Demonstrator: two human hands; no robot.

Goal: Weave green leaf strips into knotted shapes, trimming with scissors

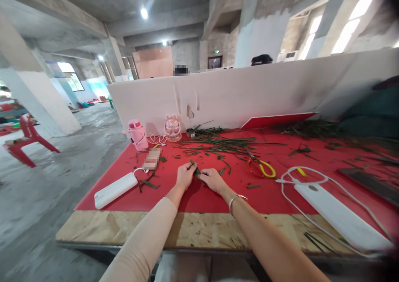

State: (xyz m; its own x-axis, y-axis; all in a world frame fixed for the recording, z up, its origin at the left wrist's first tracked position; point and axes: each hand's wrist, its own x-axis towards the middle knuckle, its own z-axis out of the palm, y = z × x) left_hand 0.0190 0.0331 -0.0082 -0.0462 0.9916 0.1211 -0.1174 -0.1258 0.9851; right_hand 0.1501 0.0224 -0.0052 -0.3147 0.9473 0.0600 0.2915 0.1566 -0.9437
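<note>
Both of my hands are close together over the red table covering (pixel 174 194). My left hand (pixel 186 175) pinches one end of a small piece of green leaf strip (pixel 197 171). On its other end, the fingers of my right hand (pixel 213 179) are closed. Much of the strip is hidden by the fingers. Just beyond lies a bundle of long green leaf strips (pixel 218 145), with short cut bits scattered around. To the right of my right hand rest scissors (pixel 264 168) with yellow and red handles.
A white power bank (pixel 116 190), a pink bottle (pixel 137 135) and a clear pink jug (pixel 172 128) stand or lie at left. Another white power bank (pixel 339 215) with a looped cable (pixel 285 194) lies at right. A white partition (pixel 224 91) closes the back.
</note>
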